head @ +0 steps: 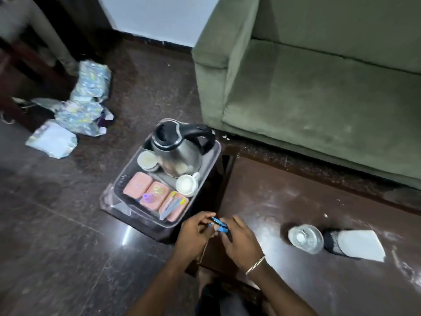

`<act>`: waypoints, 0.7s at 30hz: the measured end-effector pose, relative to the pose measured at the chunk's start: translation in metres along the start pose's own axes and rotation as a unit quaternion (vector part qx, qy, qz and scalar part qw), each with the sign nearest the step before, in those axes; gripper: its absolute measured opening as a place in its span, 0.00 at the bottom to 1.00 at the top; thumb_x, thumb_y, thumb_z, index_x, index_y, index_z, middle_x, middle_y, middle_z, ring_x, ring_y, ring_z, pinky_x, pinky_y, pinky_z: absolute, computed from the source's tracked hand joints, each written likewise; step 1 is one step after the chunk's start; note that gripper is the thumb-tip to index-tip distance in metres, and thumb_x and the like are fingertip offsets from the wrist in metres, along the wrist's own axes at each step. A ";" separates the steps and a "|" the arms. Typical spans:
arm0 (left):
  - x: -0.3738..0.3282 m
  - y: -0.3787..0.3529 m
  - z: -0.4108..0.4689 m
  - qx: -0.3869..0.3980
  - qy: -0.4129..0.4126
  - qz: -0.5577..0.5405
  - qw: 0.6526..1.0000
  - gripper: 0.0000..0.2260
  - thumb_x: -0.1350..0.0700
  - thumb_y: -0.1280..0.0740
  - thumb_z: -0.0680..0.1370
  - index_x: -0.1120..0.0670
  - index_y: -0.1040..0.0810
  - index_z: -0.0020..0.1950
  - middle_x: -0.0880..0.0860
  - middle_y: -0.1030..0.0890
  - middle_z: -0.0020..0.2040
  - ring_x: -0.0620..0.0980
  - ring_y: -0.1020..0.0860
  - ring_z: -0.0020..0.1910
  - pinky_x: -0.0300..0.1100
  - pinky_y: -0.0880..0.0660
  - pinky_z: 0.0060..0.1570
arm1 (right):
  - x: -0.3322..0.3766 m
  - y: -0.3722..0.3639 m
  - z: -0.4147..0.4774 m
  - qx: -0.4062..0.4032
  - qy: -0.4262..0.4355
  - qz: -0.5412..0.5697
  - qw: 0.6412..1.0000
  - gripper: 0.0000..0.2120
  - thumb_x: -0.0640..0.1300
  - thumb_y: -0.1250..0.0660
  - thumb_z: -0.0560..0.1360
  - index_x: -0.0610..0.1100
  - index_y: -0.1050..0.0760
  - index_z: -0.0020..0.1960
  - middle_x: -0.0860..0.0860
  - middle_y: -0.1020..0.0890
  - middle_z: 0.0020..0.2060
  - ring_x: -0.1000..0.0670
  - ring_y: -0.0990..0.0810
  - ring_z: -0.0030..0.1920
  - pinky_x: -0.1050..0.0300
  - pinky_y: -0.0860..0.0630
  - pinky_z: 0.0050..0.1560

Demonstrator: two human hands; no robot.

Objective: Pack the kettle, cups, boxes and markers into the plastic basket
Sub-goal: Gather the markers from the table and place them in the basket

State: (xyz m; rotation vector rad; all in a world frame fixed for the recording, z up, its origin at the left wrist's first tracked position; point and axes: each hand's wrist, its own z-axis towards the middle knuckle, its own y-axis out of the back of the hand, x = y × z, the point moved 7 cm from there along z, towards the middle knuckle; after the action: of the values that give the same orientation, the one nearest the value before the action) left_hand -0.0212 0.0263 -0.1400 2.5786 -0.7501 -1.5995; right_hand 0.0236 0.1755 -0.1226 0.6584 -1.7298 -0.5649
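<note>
Green sofa (pixel 319 87) at the back, crumpled bags (pixel 84 103) on the floor. A glass (pixel 305 238) and paper-wrapped bottle (pixel 350 245) share the tabletop (pixel 296 201).

Clear plastic basket (pixel 210 156) at centre, on a dark stand. Inside: steel kettle (pixel 180 153) with black handle at 12 o'clock, one cup (pixel 147 161) at its 9, another cup (pixel 187 184) on its side at its 5. Three pink boxes (pixel 156 197) in a row along the near side. Left hand (pixel 193 233) and right hand (pixel 239 240) together just at basket's 5 o'clock, both pinching blue-and-black markers (pixel 220 225). Glass (pixel 305 238) on dark surface (pixel 307 201) at 3 o'clock. Green sofa (pixel 319 76) at 1 o'clock.
</note>
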 end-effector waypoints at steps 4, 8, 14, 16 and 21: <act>-0.019 0.082 0.007 -0.047 -0.023 0.011 0.999 0.17 0.68 0.24 0.74 0.59 0.19 0.62 0.55 0.13 0.53 0.49 0.14 0.52 0.34 0.20 0.55 | 0.073 -0.016 0.052 0.008 0.091 0.016 0.996 0.17 0.38 0.33 0.76 0.41 0.23 0.65 0.47 0.22 0.57 0.47 0.20 0.56 0.59 0.26 0.61; -0.026 0.151 0.018 -0.088 -0.058 0.075 0.992 0.15 0.65 0.23 0.73 0.56 0.17 0.58 0.44 0.14 0.52 0.37 0.16 0.51 0.31 0.22 0.54 | 0.129 -0.037 0.100 0.037 0.144 -0.022 0.989 0.17 0.33 0.35 0.73 0.38 0.23 0.62 0.44 0.22 0.55 0.43 0.21 0.54 0.53 0.25 0.58; -0.023 0.217 0.046 -0.190 -0.098 0.240 0.947 0.14 0.61 0.21 0.71 0.57 0.16 0.55 0.54 0.21 0.52 0.51 0.23 0.51 0.43 0.26 0.53 | 0.188 -0.072 0.164 0.085 0.225 -0.130 0.962 0.17 0.33 0.36 0.72 0.41 0.23 0.61 0.43 0.22 0.54 0.40 0.22 0.55 0.45 0.24 0.57; -0.015 0.229 0.057 -0.203 -0.088 0.320 0.921 0.13 0.56 0.22 0.71 0.55 0.16 0.55 0.55 0.22 0.52 0.58 0.26 0.54 0.49 0.31 0.58 | 0.199 -0.089 0.180 0.108 0.238 -0.168 0.951 0.19 0.34 0.35 0.72 0.42 0.24 0.62 0.44 0.22 0.55 0.40 0.22 0.56 0.46 0.25 0.58; 0.009 0.255 0.076 -0.212 -0.026 0.414 0.885 0.12 0.48 0.28 0.72 0.49 0.16 0.53 0.52 0.22 0.55 0.60 0.28 0.59 0.50 0.34 0.62 | 0.215 -0.128 0.205 0.151 0.245 -0.207 0.935 0.18 0.35 0.33 0.70 0.43 0.25 0.59 0.46 0.24 0.55 0.41 0.23 0.55 0.44 0.24 0.54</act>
State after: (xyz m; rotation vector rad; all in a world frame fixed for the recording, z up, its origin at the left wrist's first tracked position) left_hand -0.1817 -0.1849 -0.1179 1.5654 -1.1344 -1.3283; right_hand -0.2000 -0.0569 -0.1073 1.2848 -1.2139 -0.3737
